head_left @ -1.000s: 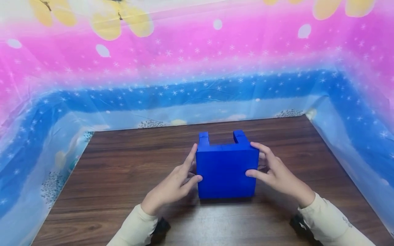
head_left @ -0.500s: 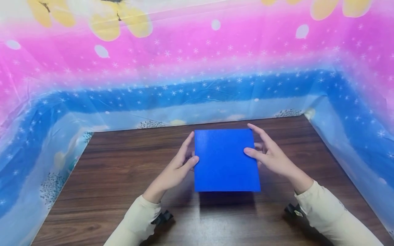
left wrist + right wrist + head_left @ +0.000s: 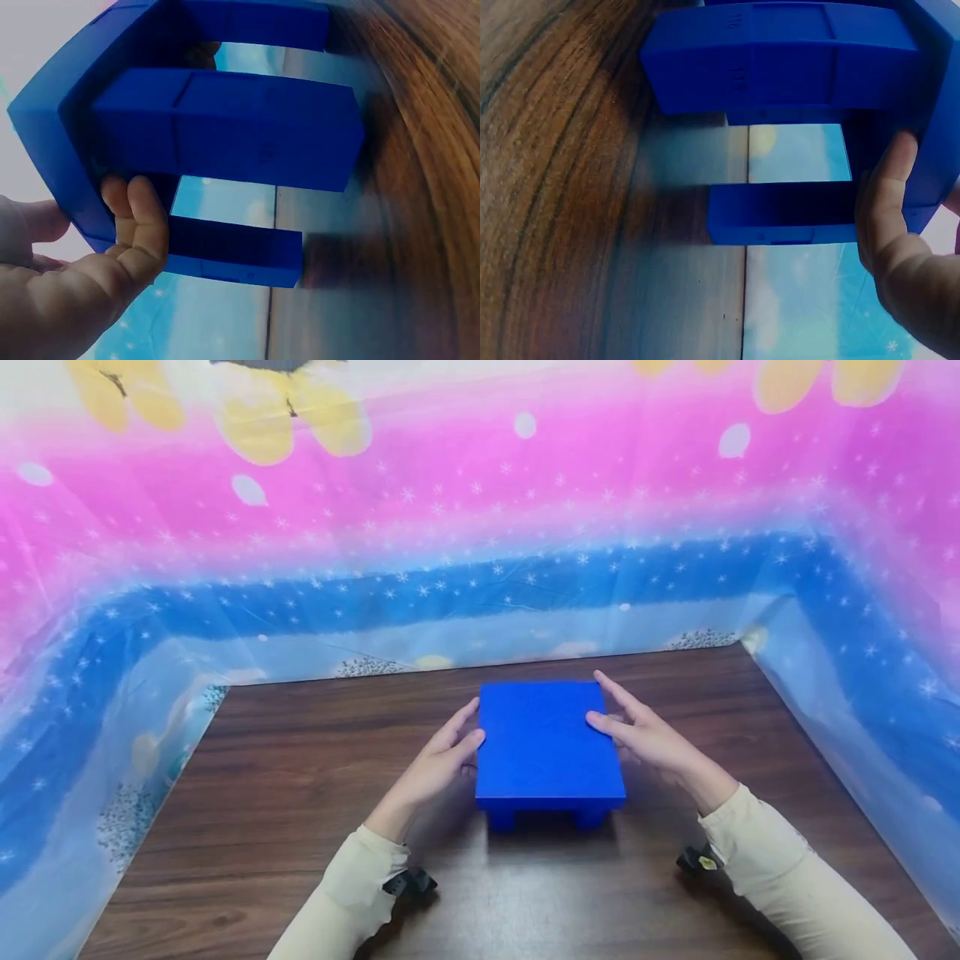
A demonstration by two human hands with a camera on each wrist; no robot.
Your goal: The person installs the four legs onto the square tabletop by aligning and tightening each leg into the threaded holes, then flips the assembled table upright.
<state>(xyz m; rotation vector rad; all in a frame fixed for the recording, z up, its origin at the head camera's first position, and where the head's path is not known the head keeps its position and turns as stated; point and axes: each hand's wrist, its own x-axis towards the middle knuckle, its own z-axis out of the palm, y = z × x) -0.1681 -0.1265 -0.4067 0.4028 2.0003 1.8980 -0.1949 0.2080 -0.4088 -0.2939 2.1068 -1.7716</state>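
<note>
A small blue stool point(image 3: 547, 739) with a flat square top and stubby legs is upright at the middle of the table in the head view. My left hand point(image 3: 438, 768) holds its left side, thumb at the edge of the top. In the left wrist view, curled fingers point(image 3: 142, 217) reach under the rim beside a leg. My right hand point(image 3: 660, 743) grips the opposite side, its thumb on the top. Fingers point(image 3: 889, 202) curl under the rim in the right wrist view. The leg ends are close to the tabletop; whether all touch it, I cannot tell.
The brown wood-grain table point(image 3: 300, 827) spreads around the stool. A pink and blue patterned cloth point(image 3: 450, 527) hangs along its back and both sides. Black wrist devices point(image 3: 411, 887) sit under the cream sleeves point(image 3: 337, 893).
The stool has turned over from legs pointing away to legs down, its top now facing up, and has come down toward the table. Both hands have stayed on its sides.
</note>
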